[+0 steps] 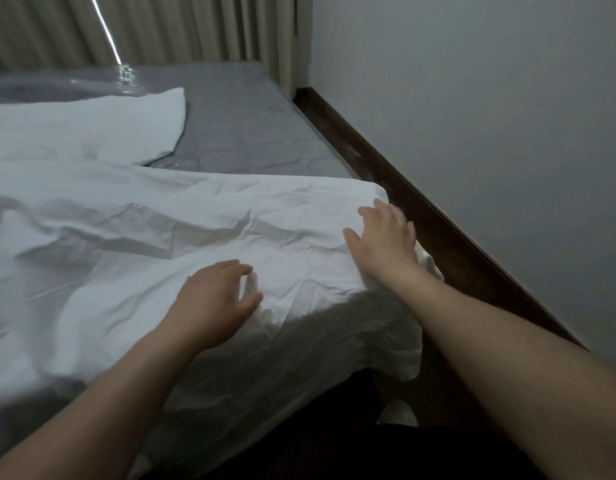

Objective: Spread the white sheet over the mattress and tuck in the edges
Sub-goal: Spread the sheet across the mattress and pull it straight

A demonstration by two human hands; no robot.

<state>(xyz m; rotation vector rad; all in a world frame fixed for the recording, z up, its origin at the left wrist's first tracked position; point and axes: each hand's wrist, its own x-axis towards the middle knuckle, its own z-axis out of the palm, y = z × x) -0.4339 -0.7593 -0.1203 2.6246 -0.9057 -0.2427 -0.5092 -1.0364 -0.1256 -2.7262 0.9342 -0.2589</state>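
Observation:
A crumpled white sheet [154,237] covers the near part of the grey mattress [244,126], and its near edge hangs down over the mattress side. The far right part of the mattress lies bare under shiny plastic wrap. My left hand [213,299] rests on the sheet near the front edge with its fingers loosely curved around a small ridge of cloth. Further right, my right hand [384,237] lies flat on the sheet at the mattress corner with its fingers spread.
A white pillow [92,126] lies on the mattress at the back left. Beige curtains [161,29] hang behind the bed. A dark wooden skirting board [421,202] and a grey wall [490,116] run close along the right side.

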